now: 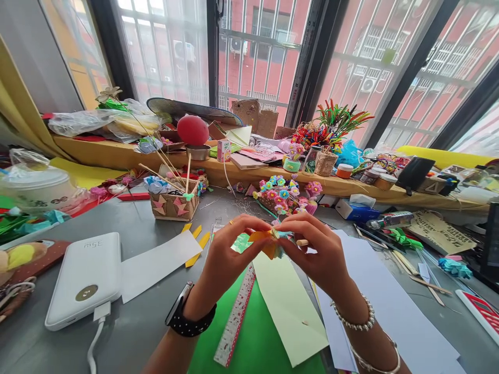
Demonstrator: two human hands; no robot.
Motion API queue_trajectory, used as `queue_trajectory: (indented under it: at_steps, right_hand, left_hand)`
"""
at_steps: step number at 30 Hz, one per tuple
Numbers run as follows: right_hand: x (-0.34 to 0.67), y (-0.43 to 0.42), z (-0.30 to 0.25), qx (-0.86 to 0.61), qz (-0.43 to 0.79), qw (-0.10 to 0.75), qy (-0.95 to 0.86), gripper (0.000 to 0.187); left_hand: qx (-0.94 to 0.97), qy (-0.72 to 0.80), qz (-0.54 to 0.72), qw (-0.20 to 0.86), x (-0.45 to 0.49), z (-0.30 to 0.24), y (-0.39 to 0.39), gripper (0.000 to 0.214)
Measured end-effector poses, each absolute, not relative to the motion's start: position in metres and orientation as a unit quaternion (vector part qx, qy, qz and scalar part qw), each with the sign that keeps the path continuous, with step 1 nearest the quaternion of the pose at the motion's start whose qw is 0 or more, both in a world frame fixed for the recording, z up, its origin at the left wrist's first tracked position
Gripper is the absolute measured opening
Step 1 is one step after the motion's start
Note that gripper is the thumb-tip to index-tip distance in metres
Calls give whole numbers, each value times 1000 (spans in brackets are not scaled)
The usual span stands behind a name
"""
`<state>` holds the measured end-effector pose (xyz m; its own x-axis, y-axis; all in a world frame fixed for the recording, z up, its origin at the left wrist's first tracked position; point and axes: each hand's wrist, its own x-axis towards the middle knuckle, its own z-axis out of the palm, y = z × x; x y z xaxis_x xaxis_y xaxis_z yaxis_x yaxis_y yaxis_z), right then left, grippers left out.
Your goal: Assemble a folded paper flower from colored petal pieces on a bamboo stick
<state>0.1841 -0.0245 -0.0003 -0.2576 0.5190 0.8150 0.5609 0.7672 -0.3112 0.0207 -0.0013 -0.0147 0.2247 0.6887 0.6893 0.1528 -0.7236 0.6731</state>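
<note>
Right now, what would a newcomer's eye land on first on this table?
The left hand and right hand pinch a small orange paper at mid-table, above a green sheet. Behind them stands a bunch of paper flowers, and a red ball sits on the sill. A white power bank lies at the left.

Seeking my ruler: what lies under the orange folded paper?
Under the orange folded paper, pinched by left hand and right hand: a pale green paper strip, a bright green sheet, a pink patterned ruler. The hands cover their upper ends.
</note>
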Motion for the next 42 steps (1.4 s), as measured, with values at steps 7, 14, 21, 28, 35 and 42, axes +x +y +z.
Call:
queue_trajectory:
  at_steps: [7,14,21,28,35,42]
  right_hand:
    - [181,-27,1,-333,-26,504,-796,17]
    - [179,-26,0,-316,-34,500,-805,16]
    - [186,-25,3,-338,-14,476,-812,13]
    - [187,-26,7,-351,-7,466,-812,8]
    - [189,-28,10,-341,5,465,-817,7]
    - [190,-30,11,-356,28,462,-812,9]
  left_hand:
    - [764,256,552,216,17,-12,-1,9]
    - [762,243,544,254,18,-14,-1,8]
    - [789,251,515,221,17,-13,-2,4]
    - [805,240,502,203,18,-16,-1,6]
    - [811,219,499,214,17,-14,-2,7]
    - [810,208,478,268,13,-15,-2,4]
